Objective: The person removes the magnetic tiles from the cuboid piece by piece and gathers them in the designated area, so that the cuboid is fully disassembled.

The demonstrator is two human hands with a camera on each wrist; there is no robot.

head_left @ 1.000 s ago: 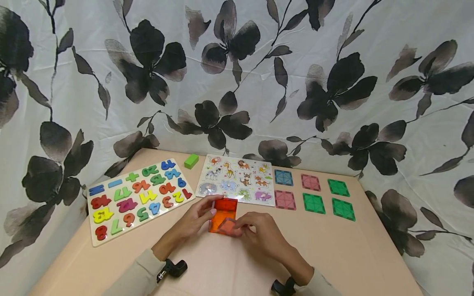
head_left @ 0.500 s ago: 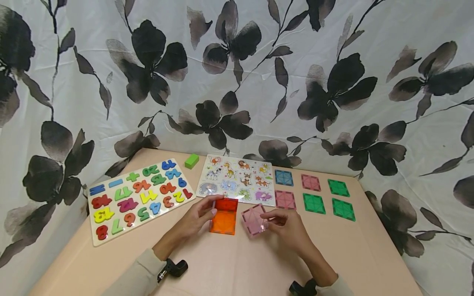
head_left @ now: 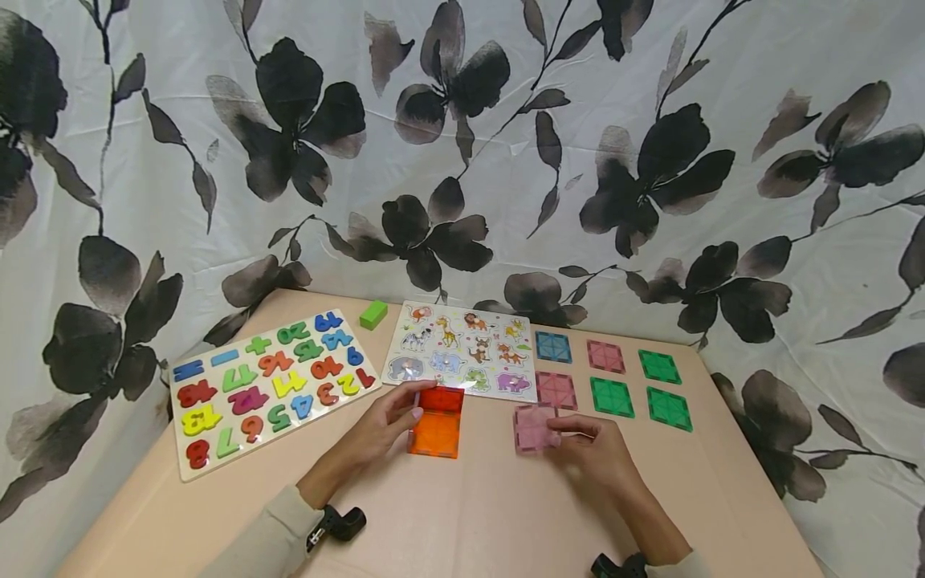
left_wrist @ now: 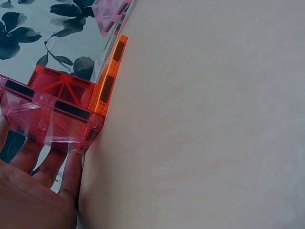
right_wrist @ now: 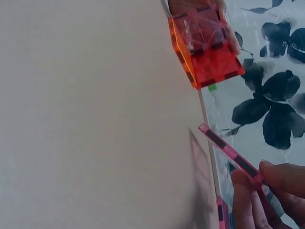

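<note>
Pinched between my right hand's (head_left: pixel 596 459) thumb and fingertips is a translucent pink square tile (head_left: pixel 533 428), held by its right edge just above the table (head_left: pixel 462 522); in the right wrist view it shows edge-on, tilted, with dark magnet strips along the rim. My left hand (head_left: pixel 376 433) curls its fingers against the left wall of the orange tile structure (head_left: pixel 436 421), an open-topped partial box with an orange floor and a red far wall. The pink tile hangs right of that box, apart from it, just near of the flat pink tile (head_left: pixel 556 389) on the table. Open beige tabletop stretches toward me. Being square, the tile has no long axis; its broad face points mostly upward.
</note>
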